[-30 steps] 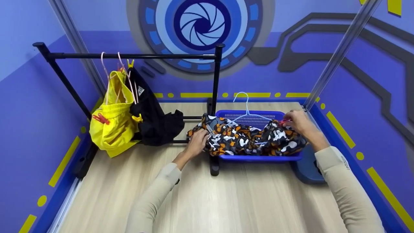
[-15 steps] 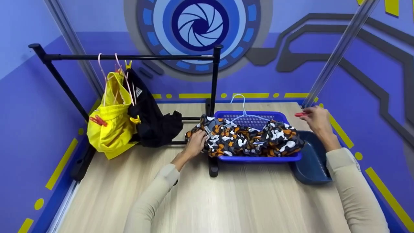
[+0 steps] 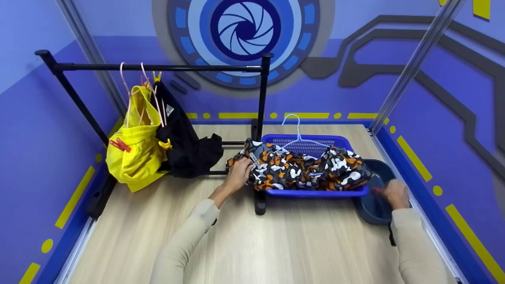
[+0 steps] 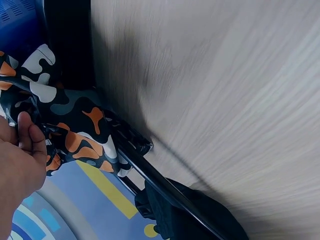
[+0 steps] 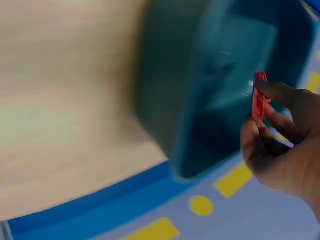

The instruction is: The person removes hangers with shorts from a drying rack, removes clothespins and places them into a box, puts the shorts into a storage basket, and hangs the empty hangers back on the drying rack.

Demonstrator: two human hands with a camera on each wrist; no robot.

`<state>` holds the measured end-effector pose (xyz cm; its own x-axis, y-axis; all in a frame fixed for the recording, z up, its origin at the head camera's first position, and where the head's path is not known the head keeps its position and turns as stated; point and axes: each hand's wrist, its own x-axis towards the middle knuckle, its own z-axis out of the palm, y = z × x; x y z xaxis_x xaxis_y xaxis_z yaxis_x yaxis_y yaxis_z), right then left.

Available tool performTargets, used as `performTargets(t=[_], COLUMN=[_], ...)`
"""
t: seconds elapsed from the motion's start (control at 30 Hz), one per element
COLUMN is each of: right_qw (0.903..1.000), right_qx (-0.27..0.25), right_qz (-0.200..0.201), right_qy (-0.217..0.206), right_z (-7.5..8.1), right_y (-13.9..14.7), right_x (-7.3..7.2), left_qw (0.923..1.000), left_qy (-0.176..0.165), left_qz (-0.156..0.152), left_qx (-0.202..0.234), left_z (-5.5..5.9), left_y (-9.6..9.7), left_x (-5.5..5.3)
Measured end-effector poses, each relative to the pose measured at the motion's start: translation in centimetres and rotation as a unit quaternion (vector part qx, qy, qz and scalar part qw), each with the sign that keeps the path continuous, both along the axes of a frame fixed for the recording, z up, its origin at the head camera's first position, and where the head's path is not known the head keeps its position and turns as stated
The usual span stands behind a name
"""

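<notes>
A camouflage garment [image 3: 294, 171] in black, orange, white and grey lies bunched across a blue basket [image 3: 315, 193]. The hook of a light blue hanger [image 3: 298, 128] rises out of its folds. With fingertips and thumb, my left hand [image 3: 238, 173] pinches the garment's left end, as the left wrist view also shows. Over a dark teal bin [image 3: 367, 215] at the right is my right hand [image 3: 396, 194], blurred by motion. In the right wrist view it pinches a red clothespin [image 5: 259, 97] between thumb and fingers.
A black rack [image 3: 169, 68] stands at the left, its foot beside the basket. On it, pink hangers [image 3: 125, 86] carry yellow shorts [image 3: 138, 165] and a black garment [image 3: 189, 154], with red and yellow clothespins. Blue side walls flank the wooden tabletop [image 3: 300, 240].
My right hand has left the garment's right end, carrying the red clothespin to the right and then down over the bin. My left hand stays at the garment's left end.
</notes>
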<state>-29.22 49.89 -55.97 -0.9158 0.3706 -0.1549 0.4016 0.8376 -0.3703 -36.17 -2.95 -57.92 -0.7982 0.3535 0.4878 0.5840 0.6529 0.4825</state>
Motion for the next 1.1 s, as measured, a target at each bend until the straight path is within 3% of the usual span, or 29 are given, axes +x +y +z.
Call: performTargets(t=[0.1,0.2,0.27,0.33,0.4,0.47,0.53,0.6,0.73,0.9,1.0,1.1], right_qw=[0.9989,0.9978,0.9976,0.9988,0.9992,0.9918,0.9723,0.9455,0.8959,0.8463,0.8326,0.8314], right_qx=[0.000,-0.009,-0.012,-0.011,-0.007,-0.007,-0.010,-0.010,-0.027,-0.076,-0.100,-0.105], right_qz=[0.003,0.001,-0.003,-0.012,-0.036,-0.073,-0.098,-0.101,-0.016,0.149,0.250,0.335], right_qy=[-0.047,-0.066,-0.069,-0.045,0.014,0.105,0.212,0.309,0.443,0.506,0.484,0.431], right_z=[-1.6,-2.4,-2.5,-2.2,-1.7,-0.8,0.4,1.8,4.6,7.4,8.5,9.1], right_y=[0.0,-0.2,-0.3,-0.6,-1.1,-2.1,-3.6,-5.4,-10.1,-17.3,-21.4,-24.9], right_x=[0.8,1.2,1.3,1.1,0.7,0.3,-0.3,-0.8,-2.0,-3.1,-3.3,-3.3], left_qw=[0.9999,0.9994,0.9987,0.9982,0.9983,0.9985,0.9987,0.9989,0.9980,0.9942,0.9902,0.9865], left_qy=[-0.003,-0.019,-0.030,-0.032,-0.026,-0.019,-0.014,-0.013,-0.019,-0.034,-0.048,-0.062], left_qz=[0.007,0.010,0.006,0.002,0.006,0.014,0.021,0.019,-0.010,-0.052,-0.072,-0.077], left_qx=[0.010,0.026,0.040,0.050,0.052,0.051,0.045,0.042,0.060,0.088,0.110,0.131], left_z=[0.2,0.3,0.5,0.6,0.9,1.1,1.2,1.4,1.4,1.4,1.3,1.2], left_y=[-0.2,-0.3,-0.4,-0.4,-0.3,-0.2,0.0,0.2,0.4,0.0,-0.4,-0.7], left_x=[0.0,0.0,0.0,0.0,0.0,0.0,0.0,0.0,0.0,0.3,0.3,0.3])
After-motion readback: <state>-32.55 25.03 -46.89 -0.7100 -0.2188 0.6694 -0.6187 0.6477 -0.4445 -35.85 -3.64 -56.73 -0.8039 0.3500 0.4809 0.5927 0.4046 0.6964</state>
